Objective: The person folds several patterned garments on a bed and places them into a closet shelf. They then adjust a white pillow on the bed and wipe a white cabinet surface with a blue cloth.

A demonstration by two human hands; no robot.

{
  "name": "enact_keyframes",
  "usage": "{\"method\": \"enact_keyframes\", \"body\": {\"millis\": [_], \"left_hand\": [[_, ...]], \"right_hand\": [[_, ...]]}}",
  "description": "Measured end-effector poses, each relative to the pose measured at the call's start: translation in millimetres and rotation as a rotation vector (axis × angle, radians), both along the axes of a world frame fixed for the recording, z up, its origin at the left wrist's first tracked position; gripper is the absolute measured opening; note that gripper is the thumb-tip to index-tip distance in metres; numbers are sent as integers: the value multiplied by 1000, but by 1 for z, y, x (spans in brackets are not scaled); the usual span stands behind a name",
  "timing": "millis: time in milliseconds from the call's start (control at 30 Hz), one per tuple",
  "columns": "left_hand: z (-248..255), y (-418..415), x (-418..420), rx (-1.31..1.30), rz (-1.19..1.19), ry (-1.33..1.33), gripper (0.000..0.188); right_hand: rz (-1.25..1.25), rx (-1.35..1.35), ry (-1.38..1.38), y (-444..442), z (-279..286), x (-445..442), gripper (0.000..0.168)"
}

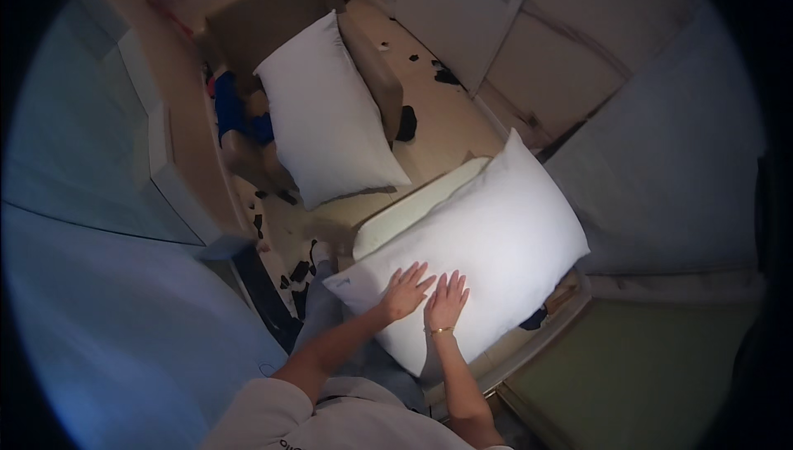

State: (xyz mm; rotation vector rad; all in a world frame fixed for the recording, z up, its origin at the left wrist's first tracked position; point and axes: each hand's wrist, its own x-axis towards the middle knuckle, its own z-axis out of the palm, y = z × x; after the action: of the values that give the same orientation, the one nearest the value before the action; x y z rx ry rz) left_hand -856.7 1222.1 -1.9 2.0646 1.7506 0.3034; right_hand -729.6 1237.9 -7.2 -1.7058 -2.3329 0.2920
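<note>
A plump white pillow (489, 233) lies before me across a low surface with a pale rounded top (421, 202). My left hand (407, 292) rests palm down on the pillow's near side, fingers slightly spread. Just right of it, my right hand (447, 301) also presses flat on the fabric, with a thin bracelet at the wrist. Neither hand grips anything. Small dark writing marks the pillow's left corner. Farther off, a second white pillow (328, 115) leans lengthwise in a brown armchair (266, 7).
Blue cloth (229, 109) hangs over the armchair's left side. Dark scraps (446, 73) litter the floor (433, 122) around the chair and near my foot. A white door (452, 4) with a handle stands at the back. Pale sheeting (669, 159) covers something on the right.
</note>
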Motion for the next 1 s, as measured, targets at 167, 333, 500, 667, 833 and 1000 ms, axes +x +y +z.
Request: {"method": "enact_keyframes", "body": {"millis": [167, 333, 500, 667, 833, 1000], "left_hand": [[-25, 37, -59, 40, 16, -384, 53], [-57, 107, -167, -20, 419, -656, 54], [-112, 176, -335, 87, 845, -468, 61], [-135, 215, -481, 130, 1205, -283, 81], [-183, 218, -523, -64, 1347, -791, 98], [-199, 225, -541, -309, 1339, -901, 101]], "right_hand": [[-29, -8, -47, 40, -1, -52, 51], [-77, 47, -7, 81, -4, -134, 56], [25, -190, 244, 149, -38, -265, 55], [-26, -235, 254, 256, -102, -374, 63], [-167, -393, 147, 357, -138, -426, 84], [-297, -513, -20, 394, -147, -435, 94]]}}
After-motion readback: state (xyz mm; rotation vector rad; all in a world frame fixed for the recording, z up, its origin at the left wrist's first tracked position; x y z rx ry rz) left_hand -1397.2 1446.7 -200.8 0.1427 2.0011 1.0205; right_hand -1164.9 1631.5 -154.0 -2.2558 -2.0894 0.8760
